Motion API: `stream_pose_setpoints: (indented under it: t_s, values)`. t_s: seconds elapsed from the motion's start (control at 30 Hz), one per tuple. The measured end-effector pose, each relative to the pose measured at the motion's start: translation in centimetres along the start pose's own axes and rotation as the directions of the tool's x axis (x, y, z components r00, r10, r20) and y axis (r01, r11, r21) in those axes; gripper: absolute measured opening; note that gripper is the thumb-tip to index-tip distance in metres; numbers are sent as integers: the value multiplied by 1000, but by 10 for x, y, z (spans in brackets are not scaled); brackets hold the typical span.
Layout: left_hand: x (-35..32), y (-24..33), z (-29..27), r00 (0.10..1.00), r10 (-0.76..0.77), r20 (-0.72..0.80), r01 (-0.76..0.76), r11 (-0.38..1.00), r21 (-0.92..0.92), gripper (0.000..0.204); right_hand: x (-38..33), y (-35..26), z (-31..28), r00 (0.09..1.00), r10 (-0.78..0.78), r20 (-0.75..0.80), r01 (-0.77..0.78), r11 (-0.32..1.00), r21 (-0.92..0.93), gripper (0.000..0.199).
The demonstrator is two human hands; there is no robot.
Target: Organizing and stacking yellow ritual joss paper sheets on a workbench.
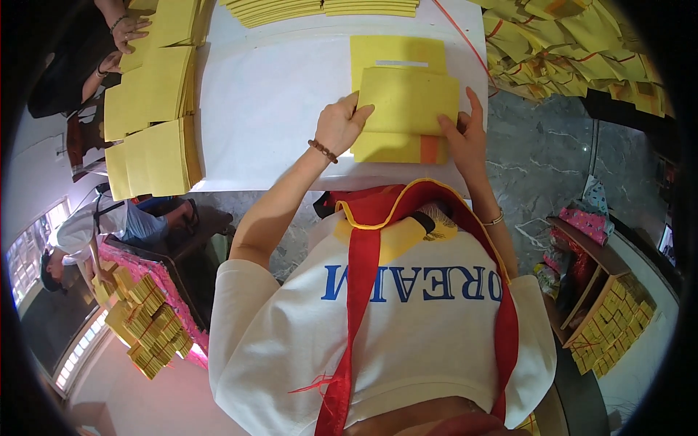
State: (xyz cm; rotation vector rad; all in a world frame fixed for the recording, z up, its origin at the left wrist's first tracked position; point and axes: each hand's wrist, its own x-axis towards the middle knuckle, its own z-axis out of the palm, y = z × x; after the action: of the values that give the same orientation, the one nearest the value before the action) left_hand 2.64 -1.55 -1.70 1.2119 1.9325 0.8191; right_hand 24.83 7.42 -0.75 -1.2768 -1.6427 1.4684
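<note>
A small stack of yellow paper (409,102) lies across a larger yellow paper piece (389,147) with an orange patch at its lower right, near the table's front edge. My left hand (342,125) grips the upper stack's left edge, thumb on top and fingers curled at the side. At the opposite edge my right hand (467,138) pinches the stack with its thumb on top and the forefinger raised along the side. Above it, more yellow paper (400,48) with a pale strip sticks out from beneath. How many sheets are held cannot be told.
Tall yellow paper stacks (154,154) line the white table's (269,109) left side; another row (313,11) sits at its far edge. A red cord (465,36) hangs over the right edge. Bundles (567,43) lie beyond. Another person's hands (129,33) touch the left stacks.
</note>
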Motion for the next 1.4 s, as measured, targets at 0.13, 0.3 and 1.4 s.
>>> stream_pose_setpoints:
  t_s: [0.13, 0.3, 1.4]
  values:
    - [10, -2, 2, 996, -89, 9, 89, 993, -76, 26, 8, 4, 3, 985, -171, -6, 170, 983, -70, 43]
    - [13, -4, 3, 989, -149, 20, 150, 987, -62, 29, 16, 7, 2, 1000, -14, 20, 18, 974, -227, 40]
    - [26, 23, 49, 885, 432, 175, -408, 536, 739, 58, 25, -9, 44, 822, -467, 325, 536, 444, -718, 49]
